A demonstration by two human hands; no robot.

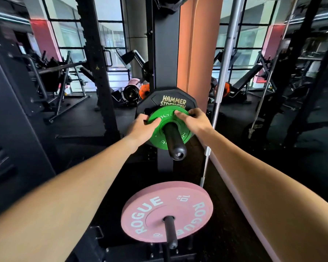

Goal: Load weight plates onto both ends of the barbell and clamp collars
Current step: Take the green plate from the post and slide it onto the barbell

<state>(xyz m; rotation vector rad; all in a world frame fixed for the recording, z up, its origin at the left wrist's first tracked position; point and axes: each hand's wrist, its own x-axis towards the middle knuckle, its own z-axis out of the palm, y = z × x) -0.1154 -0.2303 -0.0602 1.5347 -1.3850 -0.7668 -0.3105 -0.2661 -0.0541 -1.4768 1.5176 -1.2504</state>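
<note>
A small green Rogue plate (160,138) sits on a black storage peg (173,140) of the rack, in front of a larger black Hammer Strength plate (170,100). My left hand (143,127) grips the green plate's left rim. My right hand (192,121) grips its upper right rim. Lower down, a pink 10 kg Rogue plate (150,212) hangs on a second black peg (170,231). A silver barbell (219,87) stands nearly upright just right of the plates.
The black rack upright (167,44) rises behind the plates, with an orange pillar (199,53) to its right. Dark machines and racks stand on the left and right. More loaded plates (136,90) lie on the black floor beyond.
</note>
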